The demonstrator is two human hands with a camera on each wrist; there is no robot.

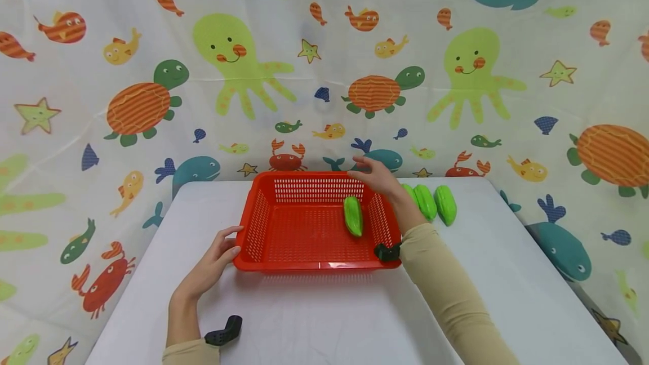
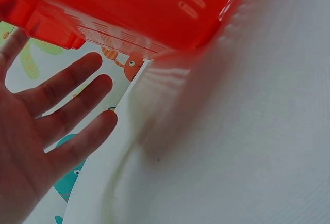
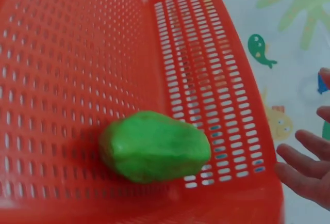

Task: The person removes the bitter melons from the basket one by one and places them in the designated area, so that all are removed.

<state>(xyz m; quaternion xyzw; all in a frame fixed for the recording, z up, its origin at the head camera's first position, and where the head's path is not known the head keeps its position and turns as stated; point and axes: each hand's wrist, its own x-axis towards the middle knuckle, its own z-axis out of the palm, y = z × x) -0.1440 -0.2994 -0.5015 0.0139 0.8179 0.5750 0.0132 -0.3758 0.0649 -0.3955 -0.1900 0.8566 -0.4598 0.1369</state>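
Observation:
A red perforated plastic basket (image 1: 304,266) sits on the white table. Inside it, toward the right, lies a long green ridged fruit (image 1: 353,216), shown large in the right wrist view as a green fruit (image 3: 154,147). My left hand (image 1: 210,263) is at the basket's left side, thumb and index fingertip right at the rim. Its other fingers (image 2: 77,87) are spread beside the wall in the left wrist view. Over the back right corner reaches my right hand (image 1: 377,176), holding nothing, with loosely extended fingers (image 3: 304,162) beyond the rim.
Several more green fruits (image 1: 446,205) lie on the table just right of the basket, one partly hidden by the right arm. A cloth printed with sea animals (image 1: 324,44) hangs behind the table (image 1: 314,320). Black wrist cameras (image 1: 225,331) show on both arms.

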